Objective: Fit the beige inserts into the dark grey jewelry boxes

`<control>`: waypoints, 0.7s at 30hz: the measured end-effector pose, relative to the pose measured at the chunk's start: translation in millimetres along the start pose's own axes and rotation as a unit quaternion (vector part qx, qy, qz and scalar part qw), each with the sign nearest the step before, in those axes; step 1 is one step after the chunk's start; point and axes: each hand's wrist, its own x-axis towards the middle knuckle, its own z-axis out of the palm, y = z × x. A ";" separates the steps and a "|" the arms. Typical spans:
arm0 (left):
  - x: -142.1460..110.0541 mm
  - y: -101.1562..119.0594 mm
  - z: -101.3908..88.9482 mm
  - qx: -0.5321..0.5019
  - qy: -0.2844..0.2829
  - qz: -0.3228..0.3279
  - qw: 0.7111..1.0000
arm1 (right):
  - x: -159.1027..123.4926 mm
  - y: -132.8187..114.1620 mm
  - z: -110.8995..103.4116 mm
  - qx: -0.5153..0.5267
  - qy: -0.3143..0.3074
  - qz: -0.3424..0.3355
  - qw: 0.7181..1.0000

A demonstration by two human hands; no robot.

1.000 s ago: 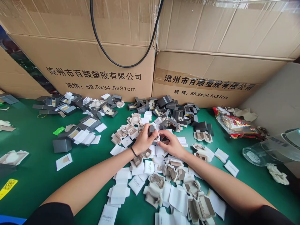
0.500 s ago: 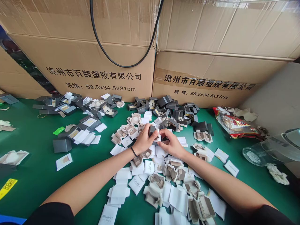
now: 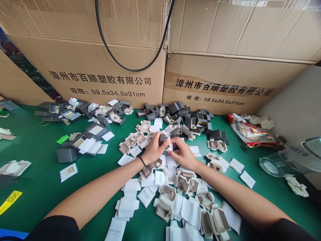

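Note:
My left hand [image 3: 153, 150] is wrapped round a small dark grey jewelry box [image 3: 162, 138], its thumb across the near side. From the right, my right hand [image 3: 184, 154] pinches the box's other side, thumb and bent fingers against it. A pale edge shows between the two hands; whether it is a card or an insert I cannot tell. Under the hands lie folded paper inserts [image 3: 165, 194] with brownish inner sides, mixed with white printed cards [image 3: 145, 196]. Beyond them sits a heap of open dark grey boxes [image 3: 193, 122].
Large cardboard cartons [image 3: 107, 63] stand along the back, with a black cable [image 3: 136, 69] hanging in front. More grey boxes [image 3: 66, 155] lie at left. A red snack bag [image 3: 253, 132] and a clear jug [image 3: 288, 160] are at right. A yellow tag [image 3: 10, 202] lies lower left.
Both hands stay around the box with almost the same grip. The yellow tag at lower left has shifted slightly right and up.

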 end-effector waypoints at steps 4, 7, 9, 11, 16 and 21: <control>0.0 -0.1 -0.1 0.002 -0.004 0.000 1.000 | 0.5 0.9 -0.3 0.006 -0.012 0.007 1.000; 0.5 -0.5 -0.1 0.008 -0.008 0.000 1.000 | 0.5 0.8 -0.5 0.004 -0.019 0.010 1.000; 1.1 -1.3 -0.1 0.011 -0.013 0.001 1.000 | 0.3 0.9 -0.5 0.004 -0.020 0.013 1.000; 1.6 -2.2 -0.1 0.012 -0.017 0.000 1.000 | -0.1 1.0 -0.6 0.005 -0.020 0.016 1.000; 2.2 -3.2 -0.1 0.013 -0.017 0.005 1.000 | -0.4 0.3 -1.0 0.003 -0.025 0.021 0.999; 1.4 -2.7 0.3 0.015 -0.016 -0.003 1.000 | -0.6 -2.0 0.5 -0.028 -0.011 0.003 1.000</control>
